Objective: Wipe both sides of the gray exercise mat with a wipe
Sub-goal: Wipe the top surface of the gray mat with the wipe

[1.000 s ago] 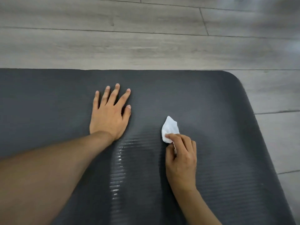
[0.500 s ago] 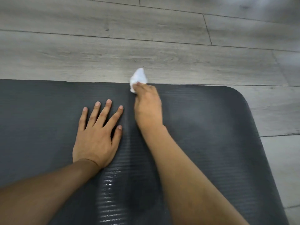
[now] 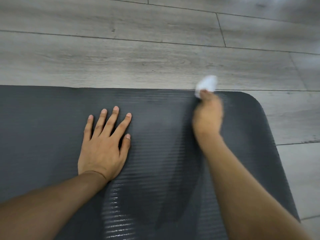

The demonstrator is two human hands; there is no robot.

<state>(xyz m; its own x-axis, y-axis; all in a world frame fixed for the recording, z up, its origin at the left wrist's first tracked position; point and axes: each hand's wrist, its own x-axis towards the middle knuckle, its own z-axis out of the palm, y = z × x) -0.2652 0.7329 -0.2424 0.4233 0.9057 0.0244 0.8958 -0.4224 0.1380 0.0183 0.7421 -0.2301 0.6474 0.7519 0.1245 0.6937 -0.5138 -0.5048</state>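
A grey wood-grain plank floor (image 3: 155,66) lies beyond the fingertips of the left hand (image 3: 102,149) and the right hand (image 3: 207,116), and continues along the outer side of the right hand. Thin dark seams (image 3: 121,39) run across it between long boards; a short cross joint (image 3: 221,30) sits farther beyond the right hand.

The exercise mat (image 3: 52,135) looks like dark gray foam, matt and finely ribbed in parallel ridges, with a wet, glossy streak (image 3: 116,213) catching light along the ridges near the bottom edge of the view. The wipe (image 3: 207,84) is a white, soft, crumpled sheet, cloth or paper, too blurred to tell which. The floor (image 3: 138,58) shows gray wood-grain planks with a smooth, dull sheen and thin dark seams.
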